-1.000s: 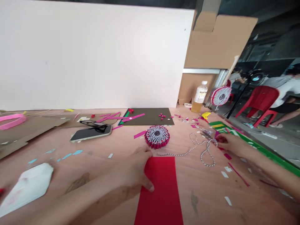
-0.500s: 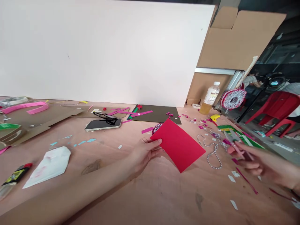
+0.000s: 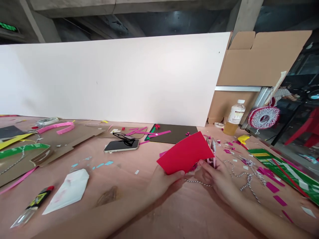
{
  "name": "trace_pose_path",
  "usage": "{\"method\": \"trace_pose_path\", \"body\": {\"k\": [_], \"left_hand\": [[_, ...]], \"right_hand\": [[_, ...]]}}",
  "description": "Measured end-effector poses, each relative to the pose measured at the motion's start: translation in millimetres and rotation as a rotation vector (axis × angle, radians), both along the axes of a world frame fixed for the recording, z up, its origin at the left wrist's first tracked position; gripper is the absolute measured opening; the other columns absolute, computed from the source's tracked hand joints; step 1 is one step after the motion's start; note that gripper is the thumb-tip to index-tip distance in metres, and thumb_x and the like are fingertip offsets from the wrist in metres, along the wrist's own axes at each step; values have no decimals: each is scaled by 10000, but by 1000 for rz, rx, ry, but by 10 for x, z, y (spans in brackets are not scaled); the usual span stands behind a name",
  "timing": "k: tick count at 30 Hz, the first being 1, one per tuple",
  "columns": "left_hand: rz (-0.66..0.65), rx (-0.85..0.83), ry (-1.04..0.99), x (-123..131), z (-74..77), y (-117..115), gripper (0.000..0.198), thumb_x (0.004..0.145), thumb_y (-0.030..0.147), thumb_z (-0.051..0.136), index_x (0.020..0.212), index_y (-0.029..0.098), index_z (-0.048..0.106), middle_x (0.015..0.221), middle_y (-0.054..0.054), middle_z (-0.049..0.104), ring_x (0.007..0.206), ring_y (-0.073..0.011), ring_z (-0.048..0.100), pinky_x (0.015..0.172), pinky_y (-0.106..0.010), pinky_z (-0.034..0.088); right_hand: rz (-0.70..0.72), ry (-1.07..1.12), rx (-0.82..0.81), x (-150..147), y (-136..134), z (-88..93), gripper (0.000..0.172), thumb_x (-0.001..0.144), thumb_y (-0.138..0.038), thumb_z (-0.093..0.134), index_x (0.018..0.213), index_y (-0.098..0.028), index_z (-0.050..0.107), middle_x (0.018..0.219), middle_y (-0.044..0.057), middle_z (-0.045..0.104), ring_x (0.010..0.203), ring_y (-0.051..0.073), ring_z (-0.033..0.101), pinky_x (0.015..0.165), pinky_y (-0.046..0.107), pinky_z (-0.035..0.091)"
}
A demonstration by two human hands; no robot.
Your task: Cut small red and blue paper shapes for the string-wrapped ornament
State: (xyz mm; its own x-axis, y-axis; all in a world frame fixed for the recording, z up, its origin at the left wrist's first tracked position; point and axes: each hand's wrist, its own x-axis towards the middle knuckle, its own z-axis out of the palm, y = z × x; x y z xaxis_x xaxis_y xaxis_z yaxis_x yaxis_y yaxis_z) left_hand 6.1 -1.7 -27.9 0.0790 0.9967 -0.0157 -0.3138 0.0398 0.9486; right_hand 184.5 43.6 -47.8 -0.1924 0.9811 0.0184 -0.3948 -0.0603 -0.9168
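Note:
A sheet of red paper (image 3: pixel 185 152) is tilted above the table, pinched at its lower edge by my left hand (image 3: pixel 165 182). My right hand (image 3: pixel 215 176) is closed on a pair of scissors (image 3: pixel 213 149), whose blades stand upright at the paper's right edge. Whether the paper lies between the blades I cannot tell. Beneath the hands a black-and-white cord (image 3: pixel 199 182) is partly hidden. Behind the sheet lies a dark board (image 3: pixel 174 132) with magenta paper strips (image 3: pixel 159 134) on it.
A phone (image 3: pixel 121 145) with glasses (image 3: pixel 124 136) on it lies left of the board. Nearer are a white paper packet (image 3: pixel 68 191) and a glue tube (image 3: pixel 33 205). A bottle (image 3: pixel 234 118) stands at the back right, near paper scraps and a green sheet (image 3: pixel 281 166). A white panel (image 3: pixel 112 79) borders the back.
My right hand has brought the scissors from the right side to the red paper's right edge. The sheet has turned in my left hand. The view has tipped upward.

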Motion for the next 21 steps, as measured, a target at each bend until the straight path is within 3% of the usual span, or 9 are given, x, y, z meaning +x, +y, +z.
{"method": "trace_pose_path", "body": {"k": [2, 5, 7, 11, 16, 21], "left_hand": [[0, 81, 124, -55, 16, 40, 259, 701, 215, 715, 956, 181, 682, 920, -43, 683, 949, -219, 597, 842, -306, 461], [13, 24, 177, -133, -41, 114, 143, 728, 286, 693, 743, 145, 685, 569, -11, 614, 593, -152, 587, 592, -251, 477], [61, -29, 91, -156, -90, 142, 200, 730, 333, 688, 682, 142, 655, 522, 1, 587, 480, -109, 527, 485, -212, 435], [84, -43, -63, -137, -73, 112, 244, 675, 316, 746, 828, 144, 666, 742, -38, 672, 648, -123, 615, 588, -202, 486], [70, -74, -83, -85, 2, 33, 247, 648, 232, 775, 845, 126, 670, 792, -55, 683, 705, -147, 653, 625, -213, 515], [156, -175, -240, -58, -25, 29, 269, 600, 190, 802, 822, 146, 657, 778, -15, 677, 699, -122, 656, 630, -180, 525]], "right_hand": [[2, 26, -5, -4, -2, -51, 292, 722, -363, 716, 722, -183, 486, 520, -98, 363, 390, 13, 182, 377, 175, 124], [-1, 73, -7, -12, -32, -82, 305, 774, -419, 652, 727, -197, 447, 545, -99, 338, 386, 15, 191, 375, 167, 152], [11, 113, -13, -23, -55, -101, 325, 810, -514, 562, 774, -210, 449, 559, -96, 321, 386, 23, 220, 375, 164, 182], [117, 21, -10, -37, -136, -138, 420, 834, -635, 399, 839, -220, 462, 575, -78, 332, 403, 51, 261, 356, 163, 191], [177, -327, 213, -21, -285, -14, 308, 904, -486, 413, 779, -205, 433, 659, -36, 421, 549, 94, 373, 501, 205, 344], [199, -434, 212, 13, -306, 25, 236, 887, -461, 461, 952, -236, 424, 556, -81, 403, 419, 85, 331, 404, 198, 254]]}}
